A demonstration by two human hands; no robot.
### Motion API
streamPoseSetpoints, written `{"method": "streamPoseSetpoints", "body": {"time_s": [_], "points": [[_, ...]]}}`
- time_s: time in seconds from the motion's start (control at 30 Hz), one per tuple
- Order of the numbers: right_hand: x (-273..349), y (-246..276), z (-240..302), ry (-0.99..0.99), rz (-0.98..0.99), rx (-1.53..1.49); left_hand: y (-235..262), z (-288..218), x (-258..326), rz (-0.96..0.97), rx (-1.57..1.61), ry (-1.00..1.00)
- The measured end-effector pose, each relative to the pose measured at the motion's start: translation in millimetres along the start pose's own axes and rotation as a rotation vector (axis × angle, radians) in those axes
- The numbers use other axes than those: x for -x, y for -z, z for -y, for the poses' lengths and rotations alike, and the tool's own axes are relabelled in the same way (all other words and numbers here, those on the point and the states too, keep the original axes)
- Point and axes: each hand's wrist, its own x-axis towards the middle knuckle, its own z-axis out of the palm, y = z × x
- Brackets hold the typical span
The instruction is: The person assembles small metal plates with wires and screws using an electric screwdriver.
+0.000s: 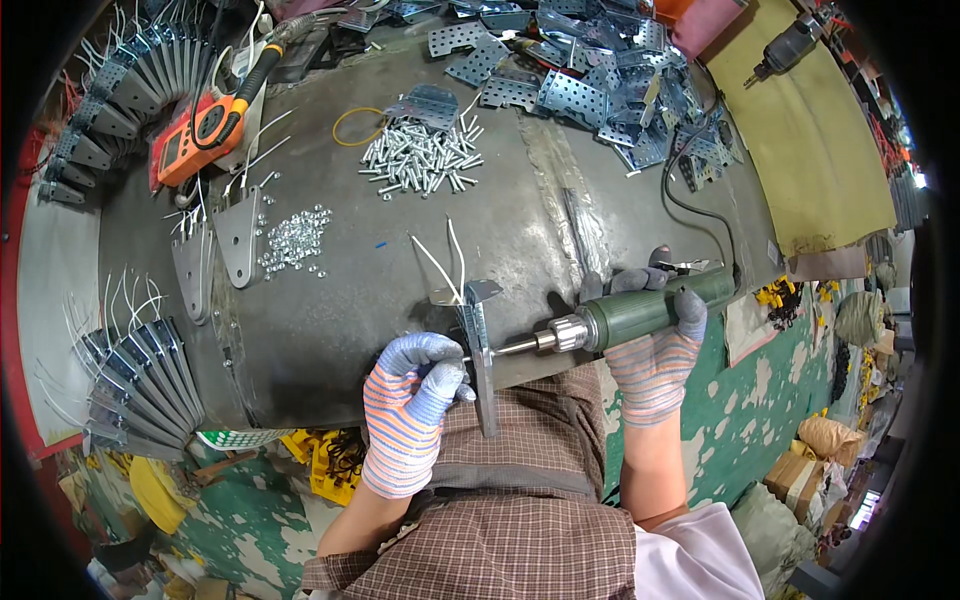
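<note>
Across the middle of the scene spreads a broad worktable with a scuffed dark grey top (340, 320); at its right lies a large yellow-green sheet (820, 150). On the far side, right of centre, is a jumbled pile of shiny perforated metal brackets (575, 95). Along the left are a far curved row of wired grey metal plates (110, 120) and a near fanned row of similar plates (145, 385). Near and right of centre, the right hand (655, 350), in a striped glove with grey fingers, wraps its fingers around a thick dark green cylindrical electric screwdriver (640, 315), whose silver bit points left. The left hand (415, 400), gloved alike, is near the centre, its fingers curled narrow at the left face of an upright grey metal plate with two white wires (485, 390); I cannot tell whether they grip it or something small. That plate is between the hands, the bit reaching to its right face. Smaller things lie beyond: an orange handheld meter (197, 140) at far left, a heap of silver screws (420, 160) at far centre, a scatter of small silver nuts (297, 240) left of centre, and a tiny blue scrap (381, 245).
</note>
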Motion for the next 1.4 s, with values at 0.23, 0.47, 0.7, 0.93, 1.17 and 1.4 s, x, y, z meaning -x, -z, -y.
{"method": "streamPoseSetpoints", "body": {"time_s": [0.23, 0.47, 0.7, 0.93, 1.17, 1.4], "points": [[2, -3, -3, 0.007, 0.025, -0.009, -4, -3, 1, -0.014, -0.024, -0.014], [4, -3, -5, 0.033, 0.016, -0.003, -7, 6, 11, -0.114, -0.416, -0.281], [8, -5, -8, 0.069, 0.081, 0.031, -9, 12, 12, -0.187, -0.645, -0.402], [8, -12, -2, 0.090, 0.133, 0.046, -2, 12, 14, 0.022, -0.605, -0.309], [-3, 6, -5, 0.091, 0.031, 0.069, 0, -7, 19, 0.088, -0.575, -0.006], [-6, 3, -11, 0.088, -0.005, 0.091, 3, -9, 15, 0.108, -0.521, -0.009]]}}
